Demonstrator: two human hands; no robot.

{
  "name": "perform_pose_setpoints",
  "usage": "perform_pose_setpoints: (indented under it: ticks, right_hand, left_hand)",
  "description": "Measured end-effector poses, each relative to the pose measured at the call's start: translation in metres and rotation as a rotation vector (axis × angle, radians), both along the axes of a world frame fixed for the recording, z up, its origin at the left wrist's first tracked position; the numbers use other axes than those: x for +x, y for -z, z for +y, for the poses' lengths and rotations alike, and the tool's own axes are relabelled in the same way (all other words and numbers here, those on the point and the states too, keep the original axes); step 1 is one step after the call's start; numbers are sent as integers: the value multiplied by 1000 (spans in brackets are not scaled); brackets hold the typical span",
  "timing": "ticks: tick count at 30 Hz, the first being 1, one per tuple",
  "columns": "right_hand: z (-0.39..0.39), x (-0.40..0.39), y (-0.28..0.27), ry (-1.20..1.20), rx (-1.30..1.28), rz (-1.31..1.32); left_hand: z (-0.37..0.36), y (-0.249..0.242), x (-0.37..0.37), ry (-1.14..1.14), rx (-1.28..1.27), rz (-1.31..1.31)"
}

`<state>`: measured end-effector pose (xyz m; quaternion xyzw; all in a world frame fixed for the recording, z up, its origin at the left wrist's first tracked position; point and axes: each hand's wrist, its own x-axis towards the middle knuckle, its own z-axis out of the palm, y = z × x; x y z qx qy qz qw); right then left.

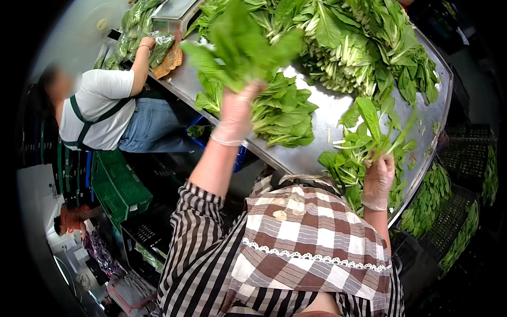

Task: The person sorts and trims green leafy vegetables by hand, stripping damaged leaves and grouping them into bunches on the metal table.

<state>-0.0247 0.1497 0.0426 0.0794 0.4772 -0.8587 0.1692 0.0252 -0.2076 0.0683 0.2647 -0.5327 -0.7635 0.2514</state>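
Note:
A blurred bunch of leafy greens [237, 50] is held up in my gloved left hand [240, 108], whose fingers are wrapped round its stems. Below and right of that hand, a pile of greens [288, 111] lies on the metal table [322, 100]. My gloved right hand [378, 177] pinches the stems of a few loose leaves [369, 121] near the table's front edge. Loose leaves and cut stems [340, 164] lie beside and under my right hand.
A large heap of greens [348, 47] covers the far side. At left a co-worker [100, 105] touches bagged greens [158, 47] near a scale [171, 13]. Green crates [119, 185] stand at lower left; black crates [449, 222] with greens are at right.

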Motion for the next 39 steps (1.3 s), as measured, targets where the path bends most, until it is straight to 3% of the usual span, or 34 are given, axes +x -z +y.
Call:
perform_pose_setpoints:
  ticks: [4,6,9,10,12,13,17,19,21,24,31,33,36,38,39]
  right_hand:
    - [2,8,18,-66,12,-39]
    - [0,10,22,-86,49,-47]
    - [-2,11,25,-149,91,-32]
    - [-3,11,27,-175,104,-14]
    - [-10,13,19,-177,126,-22]
    - [-12,14,15,-176,137,-26]
    - [-6,20,22,-191,203,11]
    - [-5,23,27,-188,216,-12]
    - [-4,23,39,-188,206,-22]
    - [-8,24,40,-157,147,-94]
    - [-11,30,53,-66,115,-97]
    - [-8,31,48,3,224,-80]
    - [-1,33,53,116,245,-80]
    - [3,39,37,-81,351,-303]
    - [9,39,39,-246,352,-370]
  left_hand:
    - [-87,36,38,-337,-283,-52]
    - [-136,92,59,-460,-646,-121]
    - [-138,99,64,-285,-1040,-703]
    - [-133,109,61,-161,-994,-1041]
    - [-112,115,54,-20,-1107,-1232]
    - [-114,118,51,-2,-986,-1224]
    - [-131,113,68,125,-1052,-1051]
    - [-160,136,88,93,-897,-806]
    - [-160,121,91,53,-558,-664]
    - [-148,93,79,-136,-263,-631]
    - [-151,95,30,-117,-183,-705]
    - [-134,71,13,-128,-139,-692]
    - [-183,121,-6,84,-487,-615]
    - [-186,124,-13,248,-635,-700]
    - [-191,130,-16,333,-551,-569]
